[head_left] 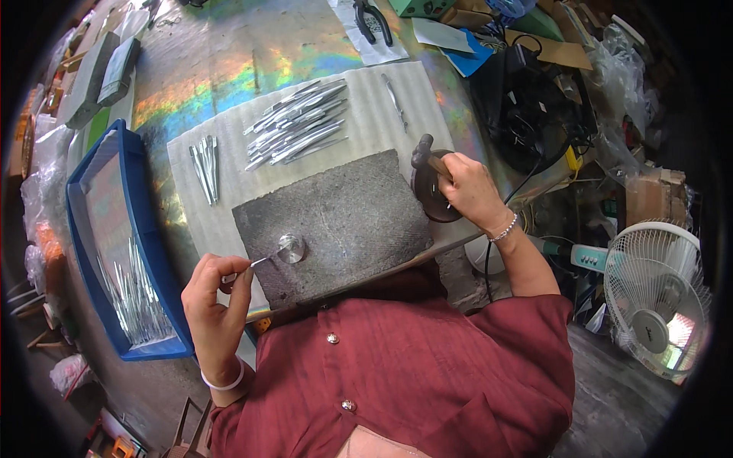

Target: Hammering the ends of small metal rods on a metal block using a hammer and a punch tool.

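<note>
My left hand (212, 294) pinches a slim silvery metal tool (262, 260) at the near left corner of a dark rough slab (343, 195). The tool's far end reaches the edge of a small round shiny metal block (292, 249) on the slab; whether it touches cannot be told. My right hand (472, 192) is closed round the handle of a hammer (422, 149), its head raised near the slab's right edge. Under that hand is a dark brown round thing (427, 192), partly covered. Beyond the slab lies a pile of similar silvery tools (298, 122).
A smaller bunch of tools (205, 169) and a single one (395, 101) lie on the white foam sheet (229, 130). At left, a blue tray (79, 221) holds many more. Pliers (372, 23) are at the back; a black cable and a fan (655, 301) stand right.
</note>
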`<state>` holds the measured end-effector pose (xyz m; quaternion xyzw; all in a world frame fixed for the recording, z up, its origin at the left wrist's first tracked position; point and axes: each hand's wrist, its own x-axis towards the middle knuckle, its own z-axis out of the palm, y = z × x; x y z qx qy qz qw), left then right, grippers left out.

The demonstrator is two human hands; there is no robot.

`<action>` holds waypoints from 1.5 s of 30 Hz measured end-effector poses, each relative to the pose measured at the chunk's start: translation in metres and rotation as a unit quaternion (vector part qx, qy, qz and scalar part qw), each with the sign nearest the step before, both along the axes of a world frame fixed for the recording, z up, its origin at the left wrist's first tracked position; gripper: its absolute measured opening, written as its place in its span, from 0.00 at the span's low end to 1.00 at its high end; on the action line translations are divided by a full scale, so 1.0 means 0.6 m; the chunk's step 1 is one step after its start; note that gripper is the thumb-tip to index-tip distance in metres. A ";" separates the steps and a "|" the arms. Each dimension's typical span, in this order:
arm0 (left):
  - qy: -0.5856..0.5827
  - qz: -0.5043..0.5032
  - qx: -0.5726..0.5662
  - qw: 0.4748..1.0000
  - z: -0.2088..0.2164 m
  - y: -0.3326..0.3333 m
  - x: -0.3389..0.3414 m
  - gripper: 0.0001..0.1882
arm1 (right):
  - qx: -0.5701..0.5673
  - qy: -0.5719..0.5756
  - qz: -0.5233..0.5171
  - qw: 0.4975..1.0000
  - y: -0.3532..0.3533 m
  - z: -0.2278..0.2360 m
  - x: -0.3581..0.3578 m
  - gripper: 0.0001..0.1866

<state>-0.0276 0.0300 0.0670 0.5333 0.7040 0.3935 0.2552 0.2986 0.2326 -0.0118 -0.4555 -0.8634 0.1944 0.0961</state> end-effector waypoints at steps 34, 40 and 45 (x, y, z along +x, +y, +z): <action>-0.213 0.047 -0.001 0.976 -0.077 -0.025 0.019 0.04 | -0.182 0.170 -0.107 0.963 0.011 0.013 0.032 0.08; -0.306 0.065 -0.008 0.950 -0.074 -0.037 0.016 0.10 | -0.189 0.177 -0.120 0.958 0.006 0.018 0.020 0.07; -0.506 0.080 -0.024 0.858 -0.057 -0.035 0.020 0.10 | -0.274 0.297 -0.112 0.908 -0.012 0.045 -0.011 0.06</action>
